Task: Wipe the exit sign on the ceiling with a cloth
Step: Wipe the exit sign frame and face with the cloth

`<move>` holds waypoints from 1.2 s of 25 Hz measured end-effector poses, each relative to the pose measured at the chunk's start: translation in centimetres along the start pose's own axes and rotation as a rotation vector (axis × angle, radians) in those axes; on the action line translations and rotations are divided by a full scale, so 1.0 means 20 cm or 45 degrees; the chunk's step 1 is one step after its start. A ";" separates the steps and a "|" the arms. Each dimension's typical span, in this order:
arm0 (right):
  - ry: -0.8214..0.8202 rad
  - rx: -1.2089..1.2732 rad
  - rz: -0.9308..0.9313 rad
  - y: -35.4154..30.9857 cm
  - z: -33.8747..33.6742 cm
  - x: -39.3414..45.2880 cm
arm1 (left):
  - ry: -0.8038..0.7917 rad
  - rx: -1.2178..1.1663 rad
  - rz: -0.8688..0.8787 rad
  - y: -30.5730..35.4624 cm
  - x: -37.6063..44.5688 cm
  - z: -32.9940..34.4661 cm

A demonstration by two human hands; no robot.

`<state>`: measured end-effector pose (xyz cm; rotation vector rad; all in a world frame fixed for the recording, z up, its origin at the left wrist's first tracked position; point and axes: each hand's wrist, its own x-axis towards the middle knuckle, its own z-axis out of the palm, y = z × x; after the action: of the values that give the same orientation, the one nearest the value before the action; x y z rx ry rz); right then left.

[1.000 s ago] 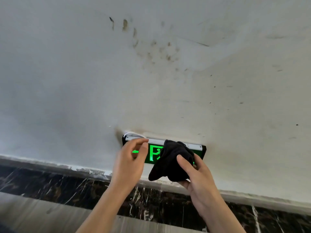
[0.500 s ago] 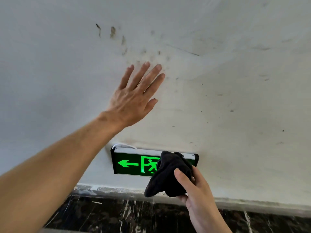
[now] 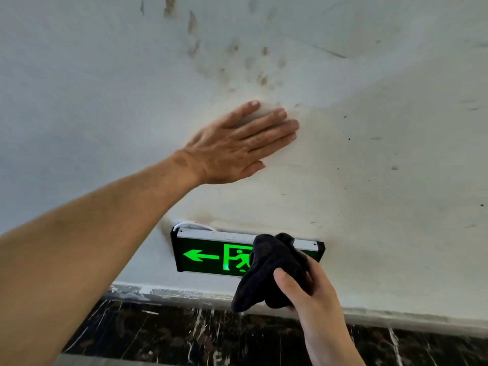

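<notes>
A: Nearest to us, low on the right, our right hand (image 3: 311, 289) is clenched around a bunched dark cloth (image 3: 272, 270), thumb across its front, with a loose end hanging down on the left.

B: And the cloth sits in front of the right part of the exit sign (image 3: 211, 256), covering that end. We cannot tell whether it actually touches the face.

A: We can still read the green arrow pointing left and most of the running figure. A pale strip runs along the sign's top edge, where it meets the ceiling (image 3: 396, 180), and a white cable (image 3: 192, 225) loops out behind its left corner.

B: Farther up, our left hand (image 3: 237, 146) lies flat on the ceiling, fingers straight and together, gripping nothing.

A: Beyond the fingertips, brownish smudges (image 3: 261, 77) mark the white paint. Below the sign runs a dark marbled wall band (image 3: 158, 334).
</notes>
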<state>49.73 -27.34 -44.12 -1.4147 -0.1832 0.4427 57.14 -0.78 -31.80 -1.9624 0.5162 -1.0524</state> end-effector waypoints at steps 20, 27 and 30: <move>-0.147 -1.845 -1.131 0.37 0.62 0.46 | 0.327 -0.097 -0.373 0.04 0.02 0.12; -0.104 -1.913 -1.128 0.35 0.61 0.46 | 0.241 -0.021 -0.347 0.04 0.01 0.09; -0.085 -1.910 -1.105 0.33 0.56 0.46 | 0.223 0.006 -0.350 0.03 0.00 0.09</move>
<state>52.54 -12.76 -50.05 -2.5134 -1.3227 -0.5418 58.75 -0.30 -32.83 -1.9858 0.3413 -1.4046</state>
